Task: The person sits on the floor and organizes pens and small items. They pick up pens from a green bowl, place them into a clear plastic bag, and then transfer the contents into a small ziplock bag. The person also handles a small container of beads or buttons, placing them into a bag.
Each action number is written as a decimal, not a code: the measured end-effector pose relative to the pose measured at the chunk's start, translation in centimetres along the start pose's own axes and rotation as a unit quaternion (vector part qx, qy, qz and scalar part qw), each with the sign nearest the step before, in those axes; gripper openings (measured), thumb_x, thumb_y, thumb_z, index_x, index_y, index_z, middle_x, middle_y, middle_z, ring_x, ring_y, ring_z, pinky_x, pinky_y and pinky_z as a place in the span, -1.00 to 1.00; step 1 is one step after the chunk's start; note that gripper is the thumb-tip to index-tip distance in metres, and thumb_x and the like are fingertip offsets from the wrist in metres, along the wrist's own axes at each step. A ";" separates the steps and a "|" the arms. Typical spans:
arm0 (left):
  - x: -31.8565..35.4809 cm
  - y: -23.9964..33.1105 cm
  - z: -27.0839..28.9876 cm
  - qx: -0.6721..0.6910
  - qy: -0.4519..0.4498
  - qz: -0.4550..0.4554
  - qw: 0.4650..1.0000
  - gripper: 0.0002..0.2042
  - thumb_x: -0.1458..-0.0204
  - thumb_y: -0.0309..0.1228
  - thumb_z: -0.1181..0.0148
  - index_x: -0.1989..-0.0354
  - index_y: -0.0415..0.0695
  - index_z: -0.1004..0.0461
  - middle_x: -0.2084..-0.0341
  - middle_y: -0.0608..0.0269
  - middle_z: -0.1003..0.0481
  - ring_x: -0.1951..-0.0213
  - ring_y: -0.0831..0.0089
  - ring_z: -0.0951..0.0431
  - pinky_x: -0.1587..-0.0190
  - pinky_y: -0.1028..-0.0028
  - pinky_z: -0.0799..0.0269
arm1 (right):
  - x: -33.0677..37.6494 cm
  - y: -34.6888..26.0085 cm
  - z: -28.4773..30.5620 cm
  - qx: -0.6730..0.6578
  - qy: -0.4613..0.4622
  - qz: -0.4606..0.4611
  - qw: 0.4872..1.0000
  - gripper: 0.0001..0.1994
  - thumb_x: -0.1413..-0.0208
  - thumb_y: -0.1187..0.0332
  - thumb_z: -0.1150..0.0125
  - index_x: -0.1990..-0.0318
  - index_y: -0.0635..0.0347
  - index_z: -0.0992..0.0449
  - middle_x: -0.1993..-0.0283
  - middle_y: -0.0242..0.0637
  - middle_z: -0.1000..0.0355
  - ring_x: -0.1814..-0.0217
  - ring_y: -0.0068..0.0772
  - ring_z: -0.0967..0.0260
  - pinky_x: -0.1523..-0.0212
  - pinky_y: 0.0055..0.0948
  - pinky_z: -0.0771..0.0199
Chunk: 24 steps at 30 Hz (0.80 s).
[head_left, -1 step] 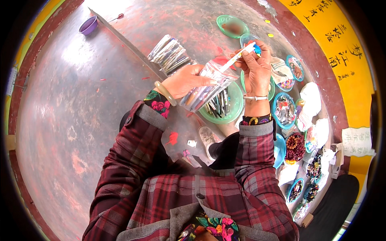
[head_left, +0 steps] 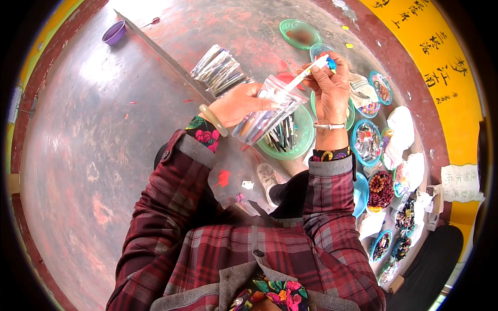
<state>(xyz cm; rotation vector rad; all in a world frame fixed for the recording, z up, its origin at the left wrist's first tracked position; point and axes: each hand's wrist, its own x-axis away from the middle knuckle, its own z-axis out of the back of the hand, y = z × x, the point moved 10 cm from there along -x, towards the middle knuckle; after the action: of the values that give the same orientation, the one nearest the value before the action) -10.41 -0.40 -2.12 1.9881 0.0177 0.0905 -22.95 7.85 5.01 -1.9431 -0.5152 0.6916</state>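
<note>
My left hand [head_left: 244, 105] is closed on a clear plastic bag [head_left: 267, 111] packed with several pens, its fingers and thumb around one side. Between the thumb and fingers of my right hand [head_left: 332, 85] is a white pen [head_left: 301, 78] with a blue end. The pen slants down to the bag's open mouth; glare hides where its lower tip lies. Under the bag, a green basin [head_left: 306, 142] holds several dark pens [head_left: 284, 133]. Beyond my left hand, a pile of bagged pens [head_left: 220, 70] lies on the floor.
At the right stand several basins of small goods, such as a blue one [head_left: 367, 141], near dark red bead strings [head_left: 381, 191] and white bags [head_left: 400, 129]. A green basin [head_left: 301, 34] sits at the far side, and a purple basin [head_left: 114, 33] at far left near scissors [head_left: 151, 22].
</note>
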 end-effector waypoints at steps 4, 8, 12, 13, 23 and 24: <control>0.2 0.1 -0.3 0.027 -0.012 0.009 1.000 -0.71 -0.07 -0.47 -0.09 0.03 -0.31 -0.36 0.20 0.27 -0.46 0.16 0.57 -0.44 0.06 0.55 -0.33 | -0.1 -0.2 0.0 -0.010 -0.008 0.013 1.000 -0.60 0.00 0.59 -0.16 -0.01 0.15 -0.22 0.34 -0.16 -0.49 0.32 -0.36 -0.49 0.39 -0.54 -0.50; 0.4 0.1 -0.2 0.040 -0.003 0.017 0.999 -0.72 -0.09 -0.46 -0.07 0.04 -0.31 -0.36 0.18 0.27 -0.46 0.14 0.57 -0.43 0.05 0.54 -0.32 | 0.1 -0.2 -0.3 0.002 -0.010 0.007 1.000 -0.60 0.03 0.60 -0.20 0.03 0.14 -0.26 0.35 -0.14 -0.51 0.30 -0.38 -0.48 0.32 -0.52 -0.48; 0.4 0.3 -0.2 0.069 -0.002 0.016 0.998 -0.72 -0.10 -0.45 -0.06 0.03 -0.31 -0.36 0.18 0.27 -0.46 0.14 0.57 -0.43 0.04 0.53 -0.31 | 0.2 0.9 -1.0 0.021 -0.027 -0.007 0.999 -0.60 0.06 0.61 -0.22 0.05 0.15 -0.28 0.36 -0.13 -0.51 0.27 -0.35 -0.48 0.23 -0.49 -0.44; 0.4 0.3 -0.2 0.067 -0.003 0.010 0.998 -0.72 -0.10 -0.45 -0.06 0.03 -0.31 -0.36 0.18 0.27 -0.46 0.14 0.57 -0.43 0.04 0.52 -0.31 | 0.4 1.0 -1.2 0.017 -0.026 -0.014 0.999 -0.61 0.07 0.61 -0.23 0.06 0.16 -0.29 0.35 -0.12 -0.51 0.26 -0.35 -0.47 0.19 -0.48 -0.42; 0.1 -0.1 1.2 0.105 0.016 -0.008 0.994 -0.72 -0.10 -0.47 -0.05 0.01 -0.29 -0.35 0.17 0.26 -0.46 0.13 0.55 -0.44 0.04 0.50 -0.35 | 1.5 3.5 -3.7 0.087 -0.100 -0.069 0.989 -0.75 0.02 0.49 -0.24 0.15 0.16 -0.43 0.26 -0.19 -0.52 0.23 -0.52 -0.43 0.22 -0.59 -0.36; 0.1 -0.1 1.5 0.107 0.026 -0.012 0.994 -0.72 -0.11 -0.47 -0.05 0.02 -0.29 -0.35 0.17 0.25 -0.46 0.13 0.54 -0.45 0.04 0.50 -0.36 | 1.4 3.5 -3.6 0.122 -0.092 -0.065 0.986 -0.81 0.00 0.46 -0.22 0.18 0.17 -0.47 0.26 -0.21 -0.52 0.23 -0.51 -0.43 0.19 -0.57 -0.37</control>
<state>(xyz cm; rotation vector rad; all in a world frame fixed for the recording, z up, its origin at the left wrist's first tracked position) -10.21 -1.75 -2.80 2.1995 0.0882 0.1287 -19.28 4.85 2.81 -1.6112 -0.6335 0.8160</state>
